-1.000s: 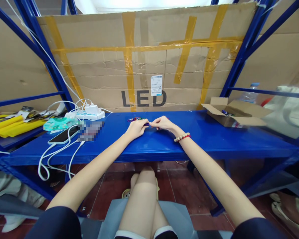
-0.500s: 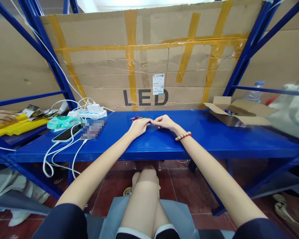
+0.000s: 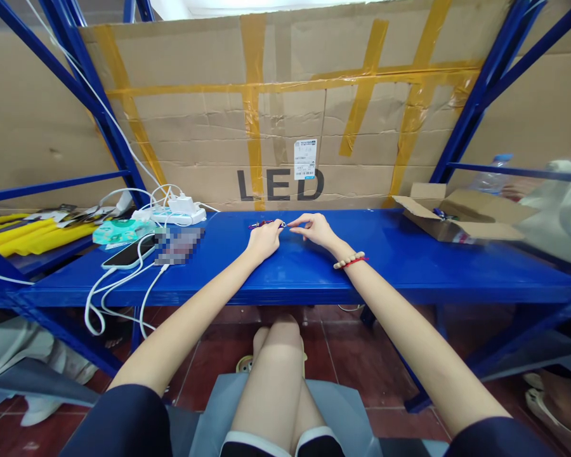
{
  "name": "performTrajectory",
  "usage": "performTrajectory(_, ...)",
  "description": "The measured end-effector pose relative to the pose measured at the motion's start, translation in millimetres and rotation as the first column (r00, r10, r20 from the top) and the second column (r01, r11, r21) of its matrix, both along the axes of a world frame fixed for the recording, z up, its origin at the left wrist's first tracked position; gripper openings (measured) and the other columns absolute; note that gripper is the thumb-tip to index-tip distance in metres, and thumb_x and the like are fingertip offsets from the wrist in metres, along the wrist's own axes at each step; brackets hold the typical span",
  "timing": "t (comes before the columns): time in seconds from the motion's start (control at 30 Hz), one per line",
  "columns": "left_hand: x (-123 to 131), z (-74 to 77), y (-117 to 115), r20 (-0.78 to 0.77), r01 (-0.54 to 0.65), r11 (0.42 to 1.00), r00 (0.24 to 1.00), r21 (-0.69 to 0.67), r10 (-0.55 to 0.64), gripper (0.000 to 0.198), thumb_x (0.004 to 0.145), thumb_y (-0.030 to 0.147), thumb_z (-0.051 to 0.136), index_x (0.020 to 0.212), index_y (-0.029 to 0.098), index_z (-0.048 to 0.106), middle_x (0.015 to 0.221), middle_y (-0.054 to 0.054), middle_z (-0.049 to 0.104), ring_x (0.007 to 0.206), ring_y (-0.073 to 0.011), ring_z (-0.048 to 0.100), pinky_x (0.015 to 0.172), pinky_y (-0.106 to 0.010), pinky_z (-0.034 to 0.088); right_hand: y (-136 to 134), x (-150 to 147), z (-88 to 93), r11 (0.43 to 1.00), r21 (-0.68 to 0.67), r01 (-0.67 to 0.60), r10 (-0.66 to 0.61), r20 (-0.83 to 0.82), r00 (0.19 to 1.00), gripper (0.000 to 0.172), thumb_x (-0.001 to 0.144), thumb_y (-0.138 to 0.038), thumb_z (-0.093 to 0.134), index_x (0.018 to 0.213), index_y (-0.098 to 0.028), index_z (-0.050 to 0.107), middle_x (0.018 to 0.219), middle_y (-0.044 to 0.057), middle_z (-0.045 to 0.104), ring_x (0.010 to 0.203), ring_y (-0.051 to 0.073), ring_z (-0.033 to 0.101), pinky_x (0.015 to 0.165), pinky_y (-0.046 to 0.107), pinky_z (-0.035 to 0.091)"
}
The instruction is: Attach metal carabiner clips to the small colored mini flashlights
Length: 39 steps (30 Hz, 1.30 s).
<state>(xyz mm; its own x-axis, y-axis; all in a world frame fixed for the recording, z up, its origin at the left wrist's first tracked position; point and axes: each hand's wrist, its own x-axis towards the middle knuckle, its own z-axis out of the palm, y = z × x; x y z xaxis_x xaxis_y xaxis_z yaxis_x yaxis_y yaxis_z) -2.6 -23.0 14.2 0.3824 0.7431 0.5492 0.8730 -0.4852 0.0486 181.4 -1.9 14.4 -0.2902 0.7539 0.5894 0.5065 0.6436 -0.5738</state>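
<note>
My left hand (image 3: 264, 238) rests on the blue shelf top (image 3: 409, 266) with its fingers closed in a pinch on a small metal piece (image 3: 282, 225) at its fingertips. My right hand (image 3: 314, 228), with a bead bracelet at the wrist, is just to the right, thumb and forefinger pinched close to that same piece; I cannot make out whether it grips anything. A small heap of thin coloured items (image 3: 261, 223) lies on the shelf right behind my left hand.
A phone (image 3: 128, 252) on a white cable, a power strip with chargers (image 3: 178, 213) and a teal packet (image 3: 117, 232) lie at the left. An open cardboard box (image 3: 450, 219) sits at the right. A taped cardboard sheet marked LED (image 3: 280, 114) backs the shelf. Yellow strips (image 3: 23, 235) lie on the neighbouring shelf.
My hands have drawn slightly apart, the small metal piece now showing at my left fingertips. Another person's hand seen at the far left half a second ago is gone.
</note>
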Motion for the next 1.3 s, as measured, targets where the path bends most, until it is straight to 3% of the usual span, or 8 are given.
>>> performTrajectory(0.2,1.4,3.5,-4.3,-0.059,0.014,0.998,0.998,-0.055,-0.017,0.026,0.096,0.024,0.032,0.110,0.020,0.054,0.106,-0.008,0.068,0.094,-0.0219,0.065,0.071,-0.028,0.047,0.1,-0.6,-0.9,0.999,0.009,-0.047,0.047,-0.008,0.999,0.033,0.073,-0.043,0.068,0.092,-0.018,0.075,0.088,0.006,0.071,0.041,0.007,0.053,0.051,0.024,0.043)
performTrajectory(0.4,2.3,6.1,-5.8,-0.081,0.091,0.987,0.992,-0.130,-0.102,0.024,0.097,0.023,0.033,0.109,0.020,0.052,0.110,-0.008,0.066,0.099,-0.0203,0.064,0.074,-0.027,0.048,-0.2,-0.3,-0.6,0.999,0.029,-0.032,0.034,-0.047,0.998,0.042,0.068,-0.055,0.069,0.083,-0.017,0.076,0.085,0.007,0.070,0.041,0.008,0.054,0.048,0.025,0.041)
performTrajectory(0.97,-5.3,-2.0,2.5,0.068,0.295,0.943,0.955,-0.152,-0.288,0.020,0.095,0.023,0.035,0.105,0.017,0.051,0.085,-0.007,0.067,0.077,-0.0215,0.066,0.068,-0.030,0.049,-1.9,2.2,-0.9,0.999,0.033,0.030,-0.029,-0.040,0.999,0.040,0.066,-0.056,0.070,0.074,-0.018,0.076,0.073,0.004,0.069,0.044,0.008,0.053,0.051,0.024,0.039)
performTrajectory(1.3,-5.4,-1.9,1.7,0.132,0.365,0.920,0.928,-0.143,-0.348,0.013,0.094,0.021,0.038,0.101,0.017,0.048,0.088,-0.008,0.067,0.077,-0.0210,0.065,0.070,-0.030,0.048,-8.3,1.9,2.7,0.998,0.057,0.014,-0.011,-0.044,0.999,0.038,0.067,-0.055,0.070,0.072,-0.018,0.075,0.068,0.003,0.068,0.041,0.007,0.051,0.052,0.025,0.039)
